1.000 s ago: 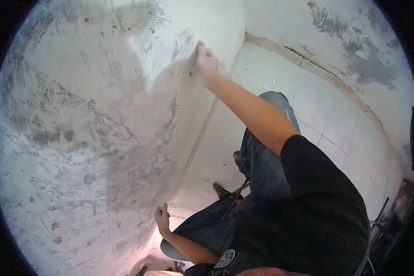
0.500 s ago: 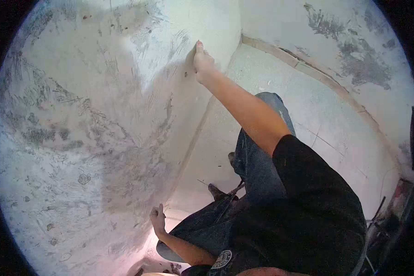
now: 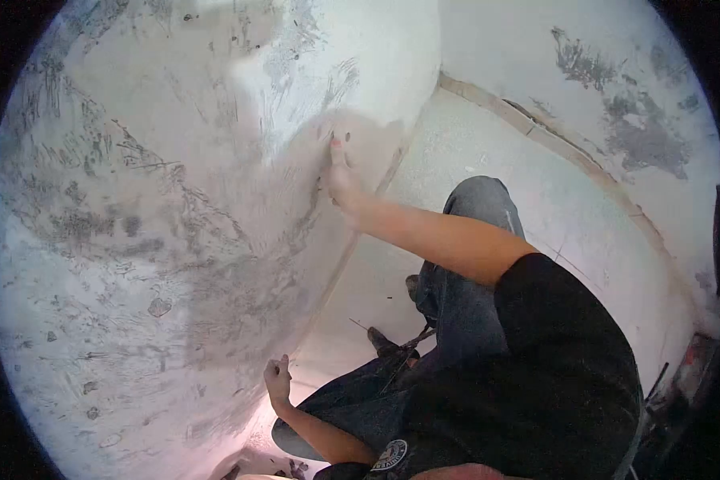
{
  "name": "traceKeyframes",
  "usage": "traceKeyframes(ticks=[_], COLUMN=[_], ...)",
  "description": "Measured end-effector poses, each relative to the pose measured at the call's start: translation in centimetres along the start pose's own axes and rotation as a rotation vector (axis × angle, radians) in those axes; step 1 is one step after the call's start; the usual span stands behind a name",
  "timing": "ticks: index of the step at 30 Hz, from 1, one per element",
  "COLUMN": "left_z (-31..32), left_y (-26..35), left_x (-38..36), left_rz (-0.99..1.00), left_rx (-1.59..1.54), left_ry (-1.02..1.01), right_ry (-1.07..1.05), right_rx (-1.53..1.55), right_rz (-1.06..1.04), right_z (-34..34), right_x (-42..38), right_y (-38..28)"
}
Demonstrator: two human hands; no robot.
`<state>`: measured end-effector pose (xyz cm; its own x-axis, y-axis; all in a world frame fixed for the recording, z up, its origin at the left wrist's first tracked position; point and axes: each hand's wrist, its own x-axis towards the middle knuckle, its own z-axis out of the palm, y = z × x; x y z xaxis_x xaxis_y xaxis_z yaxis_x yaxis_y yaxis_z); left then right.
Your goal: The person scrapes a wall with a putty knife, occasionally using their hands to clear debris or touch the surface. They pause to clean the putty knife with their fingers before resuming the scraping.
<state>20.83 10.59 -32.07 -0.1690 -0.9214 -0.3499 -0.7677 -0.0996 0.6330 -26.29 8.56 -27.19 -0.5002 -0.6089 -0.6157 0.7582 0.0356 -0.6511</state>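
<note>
Right hand (image 3: 340, 180) presses flat against the wall (image 3: 176, 200), possibly over a thin abrasive sheet I cannot make out; left hand (image 3: 278, 378) hangs loosely curled, holding nothing; the plaster looks rigid, chalky, needing broad palm pressure.

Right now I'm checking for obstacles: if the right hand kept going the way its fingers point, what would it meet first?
Only more of the wall: the right hand already lies against it, fingers pointing up along the plaster. Nothing shows in that line.

R hand (image 3: 342, 180) up on wall (image 3: 160, 200), L hand (image 3: 278, 379) lower by wall base, floor (image 3: 488, 160) right.
</note>
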Motion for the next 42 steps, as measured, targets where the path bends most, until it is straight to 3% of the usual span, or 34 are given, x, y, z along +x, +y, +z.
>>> traceKeyframes(ticks=[3, 7, 9, 16, 22, 25, 27, 31, 33, 37, 39, 42], left_z=[-0.1, -0.4, -0.5, -0.1, -0.2, 0.0, 0.1, 0.0, -0.2, -0.3, -0.4, -0.2], left_y=[0.4, -0.3, -0.9, 0.0, -0.1, 1.2, 1.5, 2.6, 1.4, 3.0, 3.7, 3.4], left_x=[-0.6, -0.5, -0.3, -0.2, -0.1, -0.1, -1.0, 0.0, 0.3, -0.7, -1.3, -1.5], left_rz=[-0.041, -0.028, -0.016, -0.036, -0.036, -0.015, 0.006, 0.154, 0.217, 0.299, 0.308, 0.229], left_rx=[0.094, 0.026, 0.025, 0.050, 0.051, 0.025, -0.008, -0.106, -0.163, -0.185, -0.235, -0.258], left_ry=[-0.006, -0.005, -0.002, -0.009, -0.033, -0.027, -0.027, 0.112, 0.202, 0.326, 0.289, 0.323], right_ry=[0.082, 0.029, 0.144, 0.239, 0.184, 0.124, 0.271, 0.232, 0.246, 0.165, 0.142, 0.263], right_rx=[-0.018, 0.043, -0.015, 0.003, 0.002, 0.014, 0.061, -0.025, -0.097, -0.043, 0.015, -0.081], right_rz=[-0.100, -0.135, -0.339, -0.279, -0.247, -0.362, -0.285, -0.331, -0.507, -0.297, -0.215, -0.386], right_z=[0.0, 0.2, 0.0, -0.7, -1.4, -1.6, -2.2, -0.4, -0.9, -0.7, -0.5, -1.0], right_x=[-1.9, 0.1, -0.5, 0.1, 0.4, 3.0, 4.1, 3.2, 3.9, 0.2, -0.5, 1.1], right_y=[-0.4, 0.7, 0.1, -1.2, -1.5, -1.3, -2.1, 0.8, 1.7, -0.4, -1.0, -0.3])
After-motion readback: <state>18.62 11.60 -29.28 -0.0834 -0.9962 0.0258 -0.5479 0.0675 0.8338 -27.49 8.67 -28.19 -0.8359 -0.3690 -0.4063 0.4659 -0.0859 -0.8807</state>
